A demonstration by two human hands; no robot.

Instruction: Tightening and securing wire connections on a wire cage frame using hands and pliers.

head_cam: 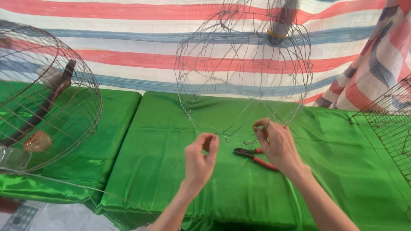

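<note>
Over the green satin cloth (pixel 239 188) of the table, both hands are raised and held apart from each other. The left hand (pixel 200 160) is curled, thumb and fingertips drawn together in a pinch at its top; something thin may be nipped there, but it is too fine to be made out, so whether anything is actually held cannot be told. The right hand (pixel 276 143) is lifted a little higher, its thumb and forefinger closed in a pinch on a strand at the lower edge of the wire frame (pixel 244 72), the other fingers loosely bent behind.

The wire frame is seen hanging above the table, a rounded, open basket of thin bent wire, its lower loops reaching down to just above the hands. Its top is lost near a blurred, dark object with a yellow band (pixel 280 23), up at the edge of view.

Between the two hands, lying flat on the cloth, red-handled pliers (pixel 255 157) are found, jaws pointing left, handles partly hidden behind the right wrist; they are touched by neither hand.

Off to the left, a finished round wire cage (pixel 47 98) is rested on a second green-covered table. At the far right, a flat wire grid panel (pixel 387 124) is propped. Behind everything, a striped red, white and blue tarpaulin (pixel 128 51) is hung.
</note>
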